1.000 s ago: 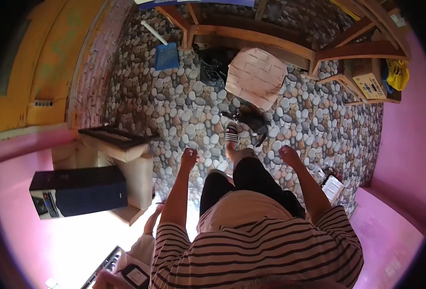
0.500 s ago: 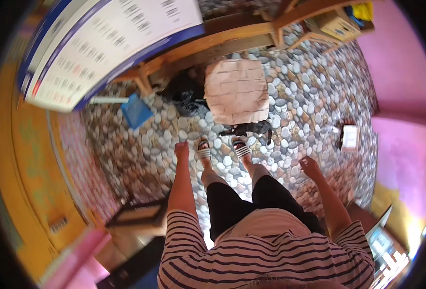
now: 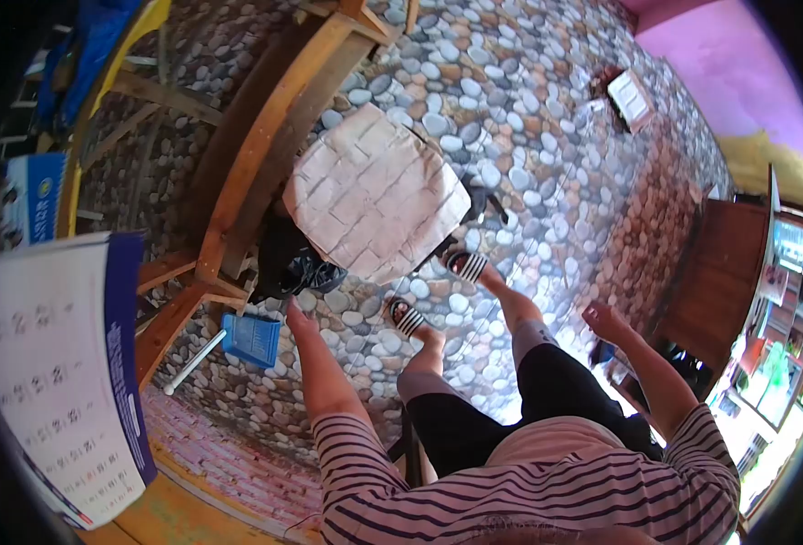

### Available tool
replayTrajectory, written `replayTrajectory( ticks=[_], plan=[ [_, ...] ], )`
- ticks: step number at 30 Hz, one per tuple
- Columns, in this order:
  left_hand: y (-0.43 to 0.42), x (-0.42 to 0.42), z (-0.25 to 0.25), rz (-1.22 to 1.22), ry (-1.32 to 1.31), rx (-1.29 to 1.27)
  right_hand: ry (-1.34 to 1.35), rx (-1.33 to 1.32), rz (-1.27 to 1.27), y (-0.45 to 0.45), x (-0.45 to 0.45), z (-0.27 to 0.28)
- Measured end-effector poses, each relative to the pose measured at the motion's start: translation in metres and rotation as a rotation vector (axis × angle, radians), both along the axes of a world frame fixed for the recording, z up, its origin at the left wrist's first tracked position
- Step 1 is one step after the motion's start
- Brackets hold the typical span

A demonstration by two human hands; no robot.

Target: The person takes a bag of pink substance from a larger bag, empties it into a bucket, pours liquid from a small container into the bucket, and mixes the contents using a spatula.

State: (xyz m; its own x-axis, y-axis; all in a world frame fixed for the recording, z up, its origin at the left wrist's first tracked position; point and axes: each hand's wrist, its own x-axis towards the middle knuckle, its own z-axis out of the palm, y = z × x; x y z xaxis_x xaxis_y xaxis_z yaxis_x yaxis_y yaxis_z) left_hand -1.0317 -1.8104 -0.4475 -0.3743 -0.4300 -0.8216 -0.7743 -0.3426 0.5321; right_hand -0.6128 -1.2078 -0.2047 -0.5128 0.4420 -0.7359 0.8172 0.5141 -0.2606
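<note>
My left hand point(image 3: 301, 320) hangs low on the left, seen from its edge with the fingers stretched downward and nothing in it. It is nearest to a black plastic bag point(image 3: 315, 272) and a blue dustpan point(image 3: 252, 340) with a white handle. On the right, my right hand point(image 3: 607, 322) hangs over the pebble-patterned floor point(image 3: 547, 245), its fingers curled in and no object visible in them. In front of my feet stands a seat or low table with a brick-patterned cover point(image 3: 379, 195). A dark, cat-like shape point(image 3: 483, 200) lies partly behind it.
A wooden bench frame point(image 3: 269, 136) runs along the left. A large printed calendar point(image 3: 65, 372) fills the lower left. A white box-like item point(image 3: 631, 100) lies by the pink wall point(image 3: 728, 54). At right stands a brown wooden cabinet point(image 3: 710, 282) beside glass shelves.
My view has turned to the right, and the cabinet has come into sight. The covered seat appears closer and further left. My feet have stepped; both hands still hang at my sides.
</note>
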Motion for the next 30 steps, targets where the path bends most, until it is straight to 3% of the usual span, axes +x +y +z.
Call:
replayTrajectory(
  ticks=[5, 7, 9, 13, 15, 18, 21, 25, 27, 30],
  plan=[
    [-0.035, -0.027, -0.059, -0.206, 0.089, -0.041, -0.029, -0.002, -0.052, -0.013, 0.017, -0.011],
    [-0.034, -0.057, -0.074, 0.242, -0.082, 0.178, 0.021, 0.044, -0.024, -0.015, 0.021, -0.015],
    [-0.038, -0.061, -0.083, 0.212, 0.059, 0.222, 0.007, -0.003, -0.021, -0.012, 0.020, -0.014],
    [-0.009, -0.078, -0.045, 0.151, 0.016, 0.062, -0.036, -0.081, -0.140, -0.017, 0.024, -0.023],
    [-0.015, -0.085, -0.045, 0.225, 0.305, 0.255, 0.012, -0.084, -0.113, -0.020, 0.028, -0.031],
    [-0.020, -0.084, -0.037, 0.371, 0.382, 0.332, -0.004, -0.107, -0.082, -0.032, 0.019, -0.030],
    [-0.029, -0.075, -0.025, 0.400, 0.352, 0.293, 0.026, -0.133, -0.073, -0.045, 0.006, -0.025],
    [-0.034, -0.045, 0.012, 0.261, 0.390, 0.268, 0.076, -0.115, -0.082, -0.056, 0.006, -0.020],
    [-0.048, -0.037, 0.029, 0.233, 0.362, 0.356, 0.102, -0.120, -0.126, -0.058, 0.014, -0.020],
    [-0.063, -0.044, 0.060, 0.340, 0.185, 0.294, 0.173, -0.141, -0.194, -0.067, 0.027, -0.010]
  ],
)
